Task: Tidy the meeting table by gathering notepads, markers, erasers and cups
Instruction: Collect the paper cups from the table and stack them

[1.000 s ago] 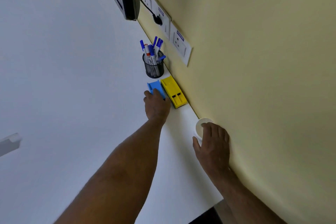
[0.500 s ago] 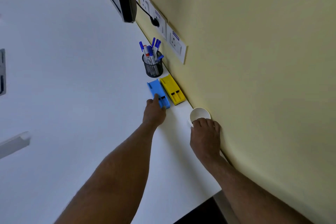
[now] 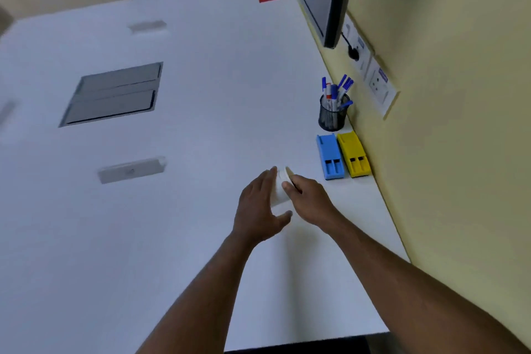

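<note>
Between the two hands, over the white desk (image 3: 172, 238), sits a white cup (image 3: 280, 191). Left hand (image 3: 260, 210) and right hand (image 3: 309, 200) both curl around it. Nearby to the right lie a blue eraser (image 3: 330, 156) and a yellow eraser (image 3: 354, 153), touching, below a mesh holder (image 3: 332, 116) with markers (image 3: 334, 92).

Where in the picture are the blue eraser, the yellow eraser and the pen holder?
blue eraser (image 3: 330, 156): head view, middle of its top face.
yellow eraser (image 3: 353, 153): head view, middle of its top face.
pen holder (image 3: 332, 117): head view, its black mesh wall.
</note>
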Demonstrator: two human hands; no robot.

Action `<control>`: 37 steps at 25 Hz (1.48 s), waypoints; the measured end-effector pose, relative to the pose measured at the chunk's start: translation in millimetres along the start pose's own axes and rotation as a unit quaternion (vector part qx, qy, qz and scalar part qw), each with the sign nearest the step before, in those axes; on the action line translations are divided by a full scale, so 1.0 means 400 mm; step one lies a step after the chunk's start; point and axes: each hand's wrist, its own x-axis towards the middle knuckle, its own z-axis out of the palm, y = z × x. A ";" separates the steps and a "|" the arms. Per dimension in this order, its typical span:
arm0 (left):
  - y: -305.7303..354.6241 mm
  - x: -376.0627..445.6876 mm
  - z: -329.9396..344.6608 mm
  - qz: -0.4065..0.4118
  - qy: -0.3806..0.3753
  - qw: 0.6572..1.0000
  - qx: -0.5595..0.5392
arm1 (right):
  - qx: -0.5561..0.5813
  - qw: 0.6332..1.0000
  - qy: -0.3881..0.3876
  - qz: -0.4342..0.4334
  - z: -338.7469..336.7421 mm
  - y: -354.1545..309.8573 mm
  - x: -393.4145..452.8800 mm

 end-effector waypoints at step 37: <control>-0.579 -0.218 -0.242 -0.172 0.140 0.971 -0.086 | -0.266 0.937 -0.160 -0.159 0.550 -0.350 0.133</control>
